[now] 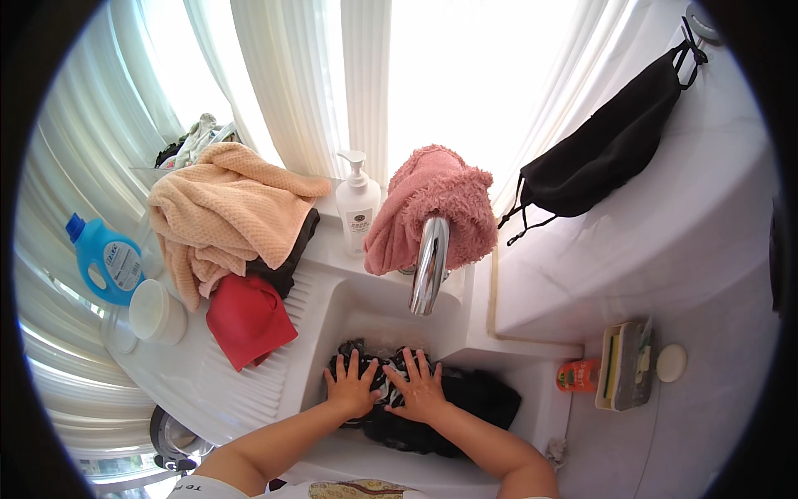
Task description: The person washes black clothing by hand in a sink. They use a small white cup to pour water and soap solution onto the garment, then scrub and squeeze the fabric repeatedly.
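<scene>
Both of my hands press down flat on wet black-and-white patterned cloth (387, 385) in the white sink (349, 309). My left hand (352, 387) has its fingers spread over the cloth's left part. Close beside it, my right hand (416, 389) lies with fingers apart on the same cloth. A larger black cloth (474, 407) fills the basin to the right and under my right wrist. Beyond my hands, the chrome faucet (430, 264) reaches over the sink, and a fluffy pink towel (432, 200) hangs over its base.
Left on the ribbed washboard (253, 391) lie a red cloth (249, 320) and a peach towel (233, 208). A blue detergent bottle (108, 259), white tub (158, 312) and white pump bottle (357, 208) stand around. A black mask (603, 137) hangs right, above a sponge holder (623, 366) and orange bottle (578, 376).
</scene>
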Tool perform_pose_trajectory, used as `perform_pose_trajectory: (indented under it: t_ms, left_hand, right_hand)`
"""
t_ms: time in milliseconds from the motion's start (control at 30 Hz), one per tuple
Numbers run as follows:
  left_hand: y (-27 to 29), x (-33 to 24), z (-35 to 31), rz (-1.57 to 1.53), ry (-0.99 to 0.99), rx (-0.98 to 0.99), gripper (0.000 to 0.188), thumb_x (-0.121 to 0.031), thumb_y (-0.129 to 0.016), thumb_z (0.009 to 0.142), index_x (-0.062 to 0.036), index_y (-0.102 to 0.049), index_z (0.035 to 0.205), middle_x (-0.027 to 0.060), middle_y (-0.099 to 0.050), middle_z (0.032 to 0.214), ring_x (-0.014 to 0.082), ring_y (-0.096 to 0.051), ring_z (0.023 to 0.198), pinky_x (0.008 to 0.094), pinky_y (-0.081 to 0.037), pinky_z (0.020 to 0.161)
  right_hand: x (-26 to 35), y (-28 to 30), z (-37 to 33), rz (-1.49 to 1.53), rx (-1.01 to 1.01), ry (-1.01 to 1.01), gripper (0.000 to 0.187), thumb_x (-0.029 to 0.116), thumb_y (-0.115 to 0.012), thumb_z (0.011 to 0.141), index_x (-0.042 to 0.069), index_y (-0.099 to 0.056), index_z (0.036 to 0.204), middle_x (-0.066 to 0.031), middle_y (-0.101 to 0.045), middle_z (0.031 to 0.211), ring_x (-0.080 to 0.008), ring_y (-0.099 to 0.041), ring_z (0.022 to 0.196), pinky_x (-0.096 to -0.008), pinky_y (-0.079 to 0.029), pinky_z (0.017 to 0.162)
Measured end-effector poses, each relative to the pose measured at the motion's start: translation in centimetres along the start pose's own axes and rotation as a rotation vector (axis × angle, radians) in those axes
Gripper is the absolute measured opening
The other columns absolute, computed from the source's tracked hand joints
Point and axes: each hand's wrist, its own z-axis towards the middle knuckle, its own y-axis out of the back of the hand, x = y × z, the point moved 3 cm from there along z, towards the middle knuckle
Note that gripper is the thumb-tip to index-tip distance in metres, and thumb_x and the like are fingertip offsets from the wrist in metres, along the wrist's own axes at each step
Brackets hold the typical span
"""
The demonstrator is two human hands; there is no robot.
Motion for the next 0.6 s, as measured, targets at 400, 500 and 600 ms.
perform_pose_trajectory:
  t_ms: [400,500,600]
  left_hand:
    - [-1.1,0.9,7.6,0.046,0.031,0.159,0.036,-0.035,-0.05,0.094,-0.0093,-0.058,0.118,0.0183,-0.062,0.114,0.0373,-0.057,0.11,0.0534,-0.047,0.085]
    - [0.4,2.3,9.0,-0.164,0.247,0.15,0.047,-0.044,-0.044,0.098,-0.0039,-0.059,0.117,0.0229,-0.064,0.11,0.038,-0.061,0.105,0.0464,-0.048,0.089]
    - [1.6,3.2,7.6,-0.683,0.378,0.143,0.056,-0.05,-0.04,0.099,-0.0016,-0.058,0.121,0.0242,-0.064,0.114,0.0364,-0.062,0.104,0.0437,-0.048,0.09]
  right_hand:
    - [-2.2,-5.2,7.1,-0.045,-0.026,-0.193,0.064,0.035,-0.074,0.074,0.011,-0.053,0.13,-0.0149,-0.061,0.112,-0.0334,-0.055,0.112,-0.0529,-0.044,0.09]
    - [-1.3,-2.9,6.4,0.232,-0.09,-0.357,0.051,0.036,-0.071,0.082,0.009,-0.058,0.123,-0.0171,-0.064,0.11,-0.0334,-0.06,0.107,-0.0479,-0.047,0.089]
    - [-4.1,-2.1,5.5,0.886,-0.161,-0.426,0.044,0.037,-0.068,0.088,0.004,-0.061,0.117,-0.0162,-0.066,0.105,-0.0278,-0.063,0.1,-0.0407,-0.05,0.085]
